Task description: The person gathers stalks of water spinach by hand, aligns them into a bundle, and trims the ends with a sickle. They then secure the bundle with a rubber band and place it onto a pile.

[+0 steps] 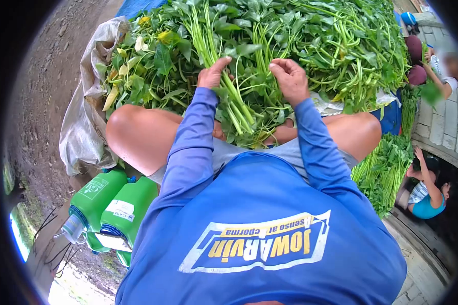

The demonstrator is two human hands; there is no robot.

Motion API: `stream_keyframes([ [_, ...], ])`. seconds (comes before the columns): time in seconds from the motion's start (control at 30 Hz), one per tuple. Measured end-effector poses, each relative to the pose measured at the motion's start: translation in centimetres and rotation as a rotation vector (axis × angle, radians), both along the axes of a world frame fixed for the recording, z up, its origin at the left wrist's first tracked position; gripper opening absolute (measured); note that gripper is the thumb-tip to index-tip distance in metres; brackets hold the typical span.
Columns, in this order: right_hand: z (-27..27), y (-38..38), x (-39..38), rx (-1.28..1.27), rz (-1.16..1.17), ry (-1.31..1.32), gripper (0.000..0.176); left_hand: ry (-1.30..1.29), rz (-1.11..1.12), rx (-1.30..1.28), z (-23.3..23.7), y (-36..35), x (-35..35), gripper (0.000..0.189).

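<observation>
A bundle of long green stems [239, 108] lies in my left hand [215, 74], whose fingers are wrapped round it; the cut ends point down toward my lap and the leaves spread away over the heap. To the right, my right hand [291, 80] is closed in a pinch at the edge of the leafy heap [320, 30]; what its fingertips hold, if anything, is too small to make out. Loose leaves and stems lie between the two hands and in front of my crossed legs.
A pale sack [81, 122] edges the heap at left, with yellowed leaves nearby. Green jugs [130, 206] stand by my knee at lower left. More green bundles [384, 173] lie at right, near a person in teal [428, 201] and another person [442, 76].
</observation>
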State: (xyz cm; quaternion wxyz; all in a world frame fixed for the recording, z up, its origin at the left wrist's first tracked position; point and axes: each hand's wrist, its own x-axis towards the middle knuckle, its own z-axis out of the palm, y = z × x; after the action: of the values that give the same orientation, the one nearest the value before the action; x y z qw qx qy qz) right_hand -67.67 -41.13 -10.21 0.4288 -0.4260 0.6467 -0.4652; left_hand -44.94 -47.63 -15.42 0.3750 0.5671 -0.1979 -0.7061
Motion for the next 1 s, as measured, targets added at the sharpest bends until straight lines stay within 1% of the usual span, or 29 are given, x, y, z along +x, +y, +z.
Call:
stream_keyframes([
  [0.07, 3.7, 2.1, 2.7, -0.076, 0.141, 0.041, 0.024, -0.013, 0.000, -0.005, 1.2, 0.0, -0.3, 0.040],
  [0.13, 7.0, 3.9, 5.5, -0.257, 0.466, 0.584, 0.026, -0.049, 0.005, -0.011, 1.8, 0.0, -1.1, 0.041],
  [0.17, 6.5, 4.7, 7.2, -0.207, 0.473, 0.652, 0.025, -0.062, 0.004, -0.018, 2.2, 0.1, -1.5, 0.041],
  [0.27, 5.1, 5.6, 7.9, -0.418, 0.387, 0.765, 0.017, -0.060, 0.039, -0.031, 1.9, -0.1, -2.2, 0.041],
  [0.3, 5.9, 5.8, 7.6, -0.537, 0.344, 0.685, 0.019, -0.045, 0.064, -0.032, 2.0, -0.1, -2.1, 0.040],
  [0.37, 8.3, 8.1, 6.6, -0.035, 0.345, -0.075, 0.024, -0.024, 0.110, -0.028, 1.1, -0.2, -1.8, 0.038],
  [0.4, 9.2, 9.2, 5.8, 0.209, 0.319, -0.450, 0.027, -0.033, 0.126, -0.016, 1.4, -0.4, -1.6, 0.036],
  [0.47, 9.4, 11.9, 4.1, 0.311, 0.352, -0.462, 0.039, -0.032, 0.173, -0.040, 0.6, -1.8, -0.6, 0.034],
  [0.53, 8.5, 13.6, 1.6, 0.387, 0.523, -0.072, 0.050, -0.043, 0.254, -0.064, 2.5, -3.0, 0.8, 0.030],
  [0.6, 6.2, 13.5, -1.2, 0.401, 0.791, 0.744, 0.061, -0.044, 0.278, -0.097, 4.0, -4.0, 2.0, 0.026],
  [0.63, 2.8, 12.5, -2.0, 0.193, 0.588, 0.871, 0.067, -0.040, 0.235, -0.111, 4.5, -4.4, 2.6, 0.023],
  [0.67, 0.7, 9.4, -1.8, 0.203, 0.269, 0.529, 0.051, -0.002, 0.238, -0.138, 4.2, -4.7, 3.0, 0.027],
  [0.7, 0.3, 5.9, -1.3, 0.380, 0.031, 0.256, 0.038, 0.001, 0.232, -0.146, 4.5, -4.6, 2.5, 0.026],
  [0.73, -6.5, 3.3, -2.2, 0.382, -0.127, 0.245, 0.031, 0.005, 0.225, -0.154, 4.8, -4.2, 2.2, 0.025],
  [0.77, -6.0, 0.9, -1.7, 0.450, -0.143, 0.395, 0.031, 0.001, 0.211, -0.143, 5.2, -3.7, 1.6, 0.024],
  [0.8, -6.8, -1.0, -1.2, 0.547, -0.161, 0.481, 0.031, -0.014, 0.186, -0.134, 5.3, -3.2, 1.1, 0.025],
  [0.87, -10.5, -2.7, -1.7, 0.538, -0.230, 0.494, 0.032, -0.026, 0.142, -0.150, 4.7, -2.4, 0.4, 0.027],
  [0.9, -9.8, -2.6, -1.9, 0.512, -0.236, 0.482, 0.033, -0.055, 0.117, -0.135, 5.1, -1.9, 0.1, 0.028],
  [0.97, -8.6, -1.8, -2.8, 0.338, -0.322, 0.445, 0.032, -0.123, 0.043, -0.114, 5.2, -0.9, 0.1, 0.033],
  [1.0, -7.9, -1.7, -3.4, 0.243, -0.364, 0.423, 0.032, -0.116, 0.003, -0.111, 4.7, -0.6, 0.0, 0.032],
])
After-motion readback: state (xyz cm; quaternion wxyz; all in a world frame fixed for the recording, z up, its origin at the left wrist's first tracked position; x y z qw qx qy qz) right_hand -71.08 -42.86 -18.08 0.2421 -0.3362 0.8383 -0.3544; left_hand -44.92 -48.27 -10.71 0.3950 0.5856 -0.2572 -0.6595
